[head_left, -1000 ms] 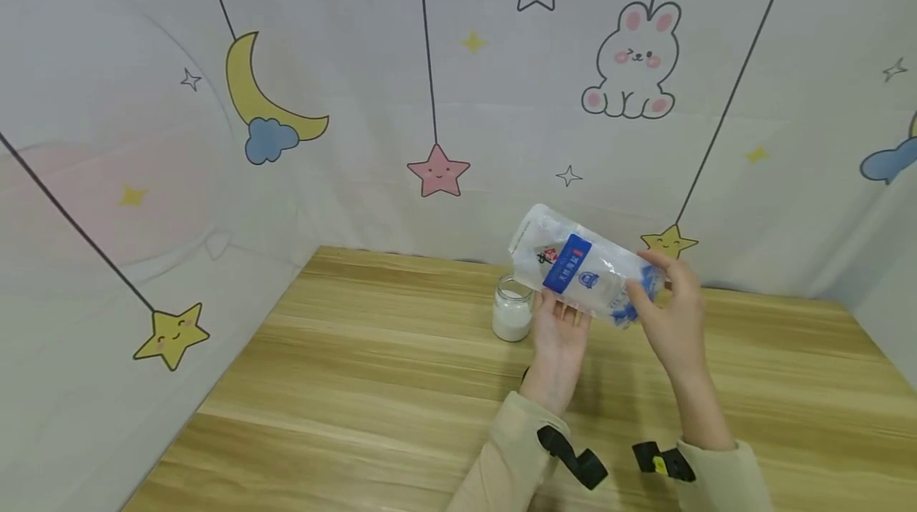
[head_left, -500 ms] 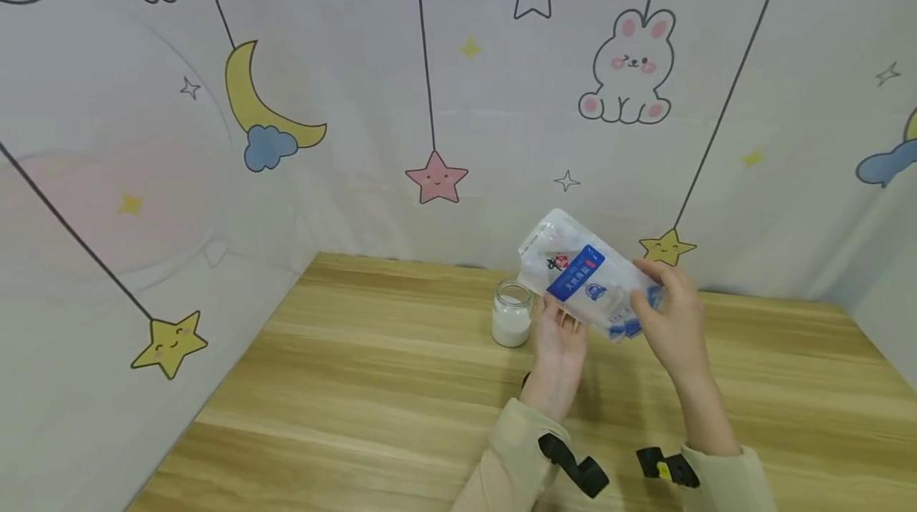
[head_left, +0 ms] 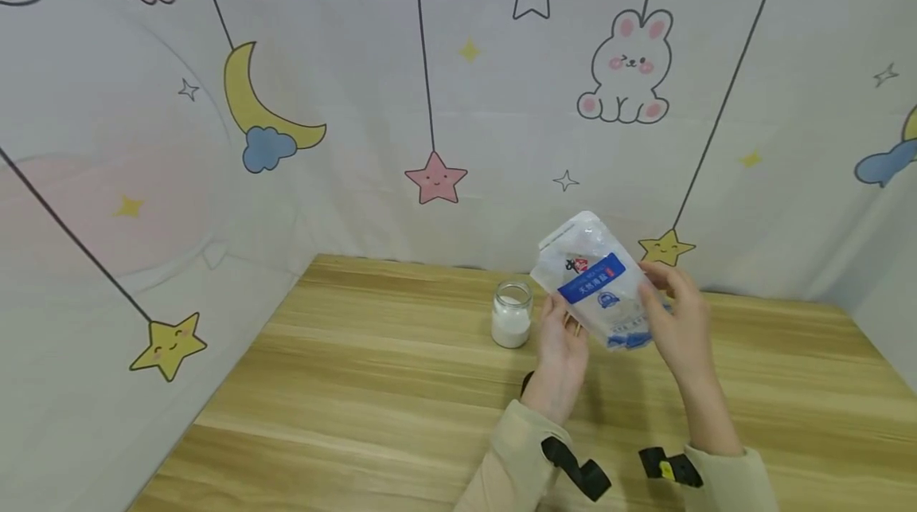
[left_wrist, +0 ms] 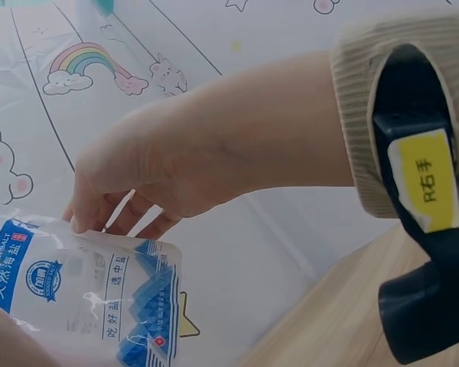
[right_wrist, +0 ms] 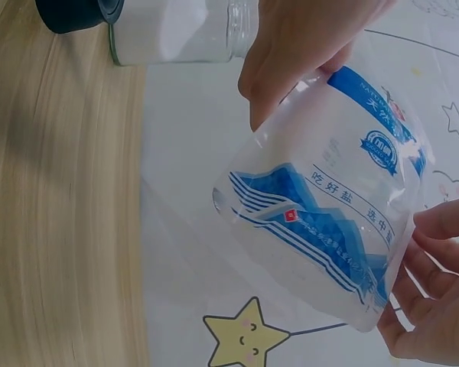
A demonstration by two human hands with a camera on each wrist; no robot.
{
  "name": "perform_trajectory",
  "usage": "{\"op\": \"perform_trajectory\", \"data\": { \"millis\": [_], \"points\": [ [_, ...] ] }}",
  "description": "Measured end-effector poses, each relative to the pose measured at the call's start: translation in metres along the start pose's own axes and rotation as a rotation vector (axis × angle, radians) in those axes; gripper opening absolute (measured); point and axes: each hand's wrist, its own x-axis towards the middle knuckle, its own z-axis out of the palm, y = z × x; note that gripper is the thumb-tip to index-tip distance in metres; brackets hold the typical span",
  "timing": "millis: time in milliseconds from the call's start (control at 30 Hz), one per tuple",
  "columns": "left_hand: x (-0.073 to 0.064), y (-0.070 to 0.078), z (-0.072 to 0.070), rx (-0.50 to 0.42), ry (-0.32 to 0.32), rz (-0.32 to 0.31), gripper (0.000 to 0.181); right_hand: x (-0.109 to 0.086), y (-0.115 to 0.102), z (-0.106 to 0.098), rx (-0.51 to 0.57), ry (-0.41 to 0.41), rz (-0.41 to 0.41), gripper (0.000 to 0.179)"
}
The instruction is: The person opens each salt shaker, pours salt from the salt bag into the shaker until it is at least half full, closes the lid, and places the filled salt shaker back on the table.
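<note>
A clear plastic bag of sea salt (head_left: 598, 289), printed in blue, is held up tilted over the table in the head view. My left hand (head_left: 562, 353) grips its lower left edge, with the fingers partly hidden behind it. My right hand (head_left: 677, 321) pinches the right edge, thumb in front and fingers behind, as the right wrist view also shows on the bag (right_wrist: 314, 222). Just left of my left hand stands an open glass jar (head_left: 512, 321) partly filled with white contents. The bag's upper left corner overhangs the table just right of the jar's mouth.
A wooden table (head_left: 344, 384) carries the jar near its back edge. Behind and to the left hangs a white cloth backdrop (head_left: 358, 82) with printed stars and a rabbit. Black camera straps (head_left: 573, 468) sit on both sleeves.
The bag has swung right and turned more upright, and its upper left end has drawn away from the jar. Both hands keep hold of it; the jar stays put.
</note>
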Motion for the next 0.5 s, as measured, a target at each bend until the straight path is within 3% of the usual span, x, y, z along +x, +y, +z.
{"op": "perform_trajectory", "data": {
  "millis": [500],
  "points": [
    [0.0018, -0.0051, -0.0023, 0.027, 0.003, -0.007, 0.036, -0.0002, 0.0057, -0.0029, -0.020, 0.008, 0.019, 0.026]
  ]
}}
